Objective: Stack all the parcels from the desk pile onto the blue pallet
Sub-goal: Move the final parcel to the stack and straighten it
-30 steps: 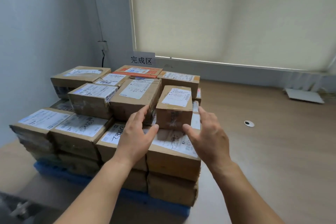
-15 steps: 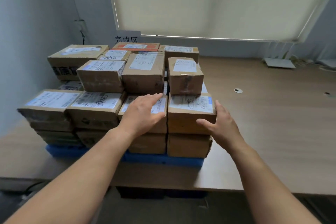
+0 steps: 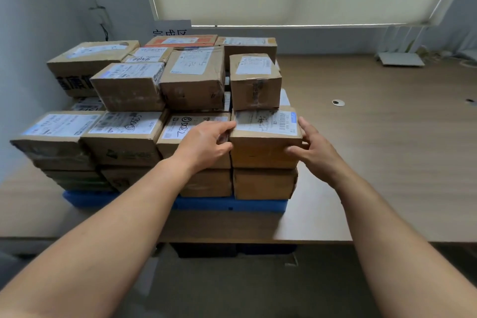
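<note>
Several taped cardboard parcels with white labels are stacked in layers on the blue pallet, which lies on the wooden desk. My left hand grips the left front corner of the front-right parcel in the second layer, fingers at its top edge and thumb on its front. My right hand holds that parcel's right front corner, fingers up along the side, thumb on the front face. A small parcel stands right behind, on the top layer.
The wooden desk stretches to the right, with a round cable hole and a white flat device by the window. A wall closes in the left side. A paper sign stands behind the stack.
The view has pulled back from the stack. Both hands dropped from near the small top parcel and closed in on the two sides of the front-right parcel below it.
</note>
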Demonstrator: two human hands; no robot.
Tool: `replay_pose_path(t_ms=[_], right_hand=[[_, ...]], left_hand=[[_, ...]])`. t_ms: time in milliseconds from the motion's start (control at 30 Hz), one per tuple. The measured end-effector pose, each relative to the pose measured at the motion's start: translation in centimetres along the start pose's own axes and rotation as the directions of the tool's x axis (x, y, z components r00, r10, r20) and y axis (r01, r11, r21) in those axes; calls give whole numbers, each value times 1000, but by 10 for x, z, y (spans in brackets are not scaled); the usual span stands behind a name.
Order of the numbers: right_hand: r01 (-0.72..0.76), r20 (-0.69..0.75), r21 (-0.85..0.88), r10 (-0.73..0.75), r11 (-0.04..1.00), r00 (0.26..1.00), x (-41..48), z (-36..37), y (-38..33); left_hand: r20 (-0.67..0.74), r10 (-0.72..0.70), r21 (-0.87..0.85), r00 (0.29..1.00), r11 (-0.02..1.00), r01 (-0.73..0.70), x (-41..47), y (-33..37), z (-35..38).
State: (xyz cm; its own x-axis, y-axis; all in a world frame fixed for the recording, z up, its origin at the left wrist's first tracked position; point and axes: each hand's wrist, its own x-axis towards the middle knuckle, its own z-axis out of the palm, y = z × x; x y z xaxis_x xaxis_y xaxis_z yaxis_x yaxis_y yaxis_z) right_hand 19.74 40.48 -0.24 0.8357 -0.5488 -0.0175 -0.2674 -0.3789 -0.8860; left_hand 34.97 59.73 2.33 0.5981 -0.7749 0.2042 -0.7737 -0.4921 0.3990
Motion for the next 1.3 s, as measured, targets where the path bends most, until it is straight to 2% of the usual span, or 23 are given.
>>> replay_pose_path(t_ms=[200,300,467,733,1000,1067,1167,1233,1300], right_hand=[[11,4,17,-11,1000,1000,-6,3,9],[-66,21,10,66,998,998,-9,5,19],[-227,12,-130,230,965,973,-16,21,44],[-153,-68,-219,142,964,988,-16,37,51],[-209,-104,-231,189,950,976,-22,45,44],[-230,-205,-342,167,911,965,-32,46,39],[-214,-336,-488,45,846,941,-59,57,27],[-155,-291,-568,-21,808,957,-75,72,18],[-85,-178,-639,-39,764,983,-83,91,9]], left_hand=[[-34,54,-10,998,998,-54,-6,-3,5],[-45,72,-3,996,997,-73,-6,-3,7],[-46,69,6,997,998,-68,-8,-5,10],[-41,60,21,997,998,-59,-8,-8,10],[-31,67,18,997,998,-67,-11,-8,7],[-93,83,-4,992,996,-84,-20,-6,7],[-291,129,-52,948,987,-150,-46,-10,14],[-400,95,-108,912,983,-150,-72,-15,23],[-418,-10,-209,908,974,-85,-98,-23,33]])
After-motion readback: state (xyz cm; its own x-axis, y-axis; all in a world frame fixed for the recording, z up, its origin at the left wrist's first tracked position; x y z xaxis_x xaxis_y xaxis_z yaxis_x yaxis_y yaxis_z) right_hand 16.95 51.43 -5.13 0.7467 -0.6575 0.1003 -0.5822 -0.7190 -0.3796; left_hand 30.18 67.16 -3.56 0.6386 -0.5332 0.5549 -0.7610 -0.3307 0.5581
